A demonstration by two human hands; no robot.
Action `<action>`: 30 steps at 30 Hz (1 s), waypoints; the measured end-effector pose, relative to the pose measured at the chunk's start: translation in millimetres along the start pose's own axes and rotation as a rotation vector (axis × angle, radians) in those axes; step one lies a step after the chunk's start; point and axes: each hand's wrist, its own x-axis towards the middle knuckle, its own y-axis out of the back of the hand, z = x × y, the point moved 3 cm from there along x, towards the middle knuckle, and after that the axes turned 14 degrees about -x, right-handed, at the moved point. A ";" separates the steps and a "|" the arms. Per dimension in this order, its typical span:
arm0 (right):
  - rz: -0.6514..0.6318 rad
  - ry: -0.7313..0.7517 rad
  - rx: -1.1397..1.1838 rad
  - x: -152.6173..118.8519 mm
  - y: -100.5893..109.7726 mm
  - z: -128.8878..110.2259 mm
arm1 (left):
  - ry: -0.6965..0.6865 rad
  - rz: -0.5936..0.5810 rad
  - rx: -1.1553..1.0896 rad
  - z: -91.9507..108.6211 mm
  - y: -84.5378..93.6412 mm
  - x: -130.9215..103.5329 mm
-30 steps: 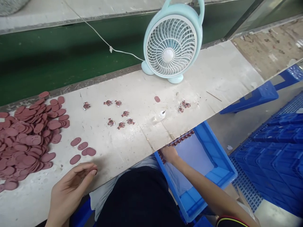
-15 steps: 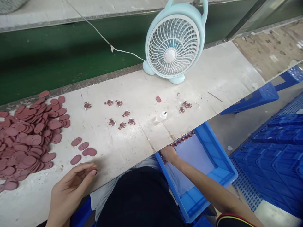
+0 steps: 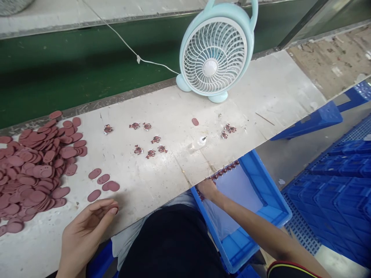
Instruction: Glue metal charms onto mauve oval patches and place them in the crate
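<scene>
My left hand (image 3: 89, 227) pinches a reddish oval disc (image 3: 114, 208) over the table's front edge. Near it lie several loose discs (image 3: 94, 195), with a large pile of the same discs (image 3: 37, 170) at the left. My right hand (image 3: 207, 189) reaches into a blue bin (image 3: 272, 197) below the table edge; its fingertips and anything in them are hidden. Beside that hand, small dark red pieces (image 3: 226, 169) stand in a row along the bin's side on a pale sheet. Small brown figures (image 3: 150, 153) are scattered mid-table. A small clear bottle (image 3: 198, 143) lies among them and the right-hand group.
A light blue fan (image 3: 210, 67) stands at the table's back, its white cord running left. A thin stick (image 3: 264, 119) and a single disc (image 3: 195, 122) lie on the table (image 3: 255, 88). Blue crates (image 3: 344, 185) are stacked on the floor at the right.
The view has shifted slightly. Both hands stay in nearly the same places, the left still pinching the disc and the right still in the bin.
</scene>
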 end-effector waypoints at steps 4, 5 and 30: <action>-0.027 0.009 -0.028 -0.2 0.2 0.9 | 0.007 0.003 -0.019 -1.4 0.0 1.4; -0.031 0.013 -0.029 -0.6 0.9 1.3 | 0.009 0.002 -0.019 -1.5 0.2 1.8; 0.796 0.123 0.196 -164.3 147.3 -9.5 | -0.204 -0.159 -0.007 29.6 -52.6 -29.3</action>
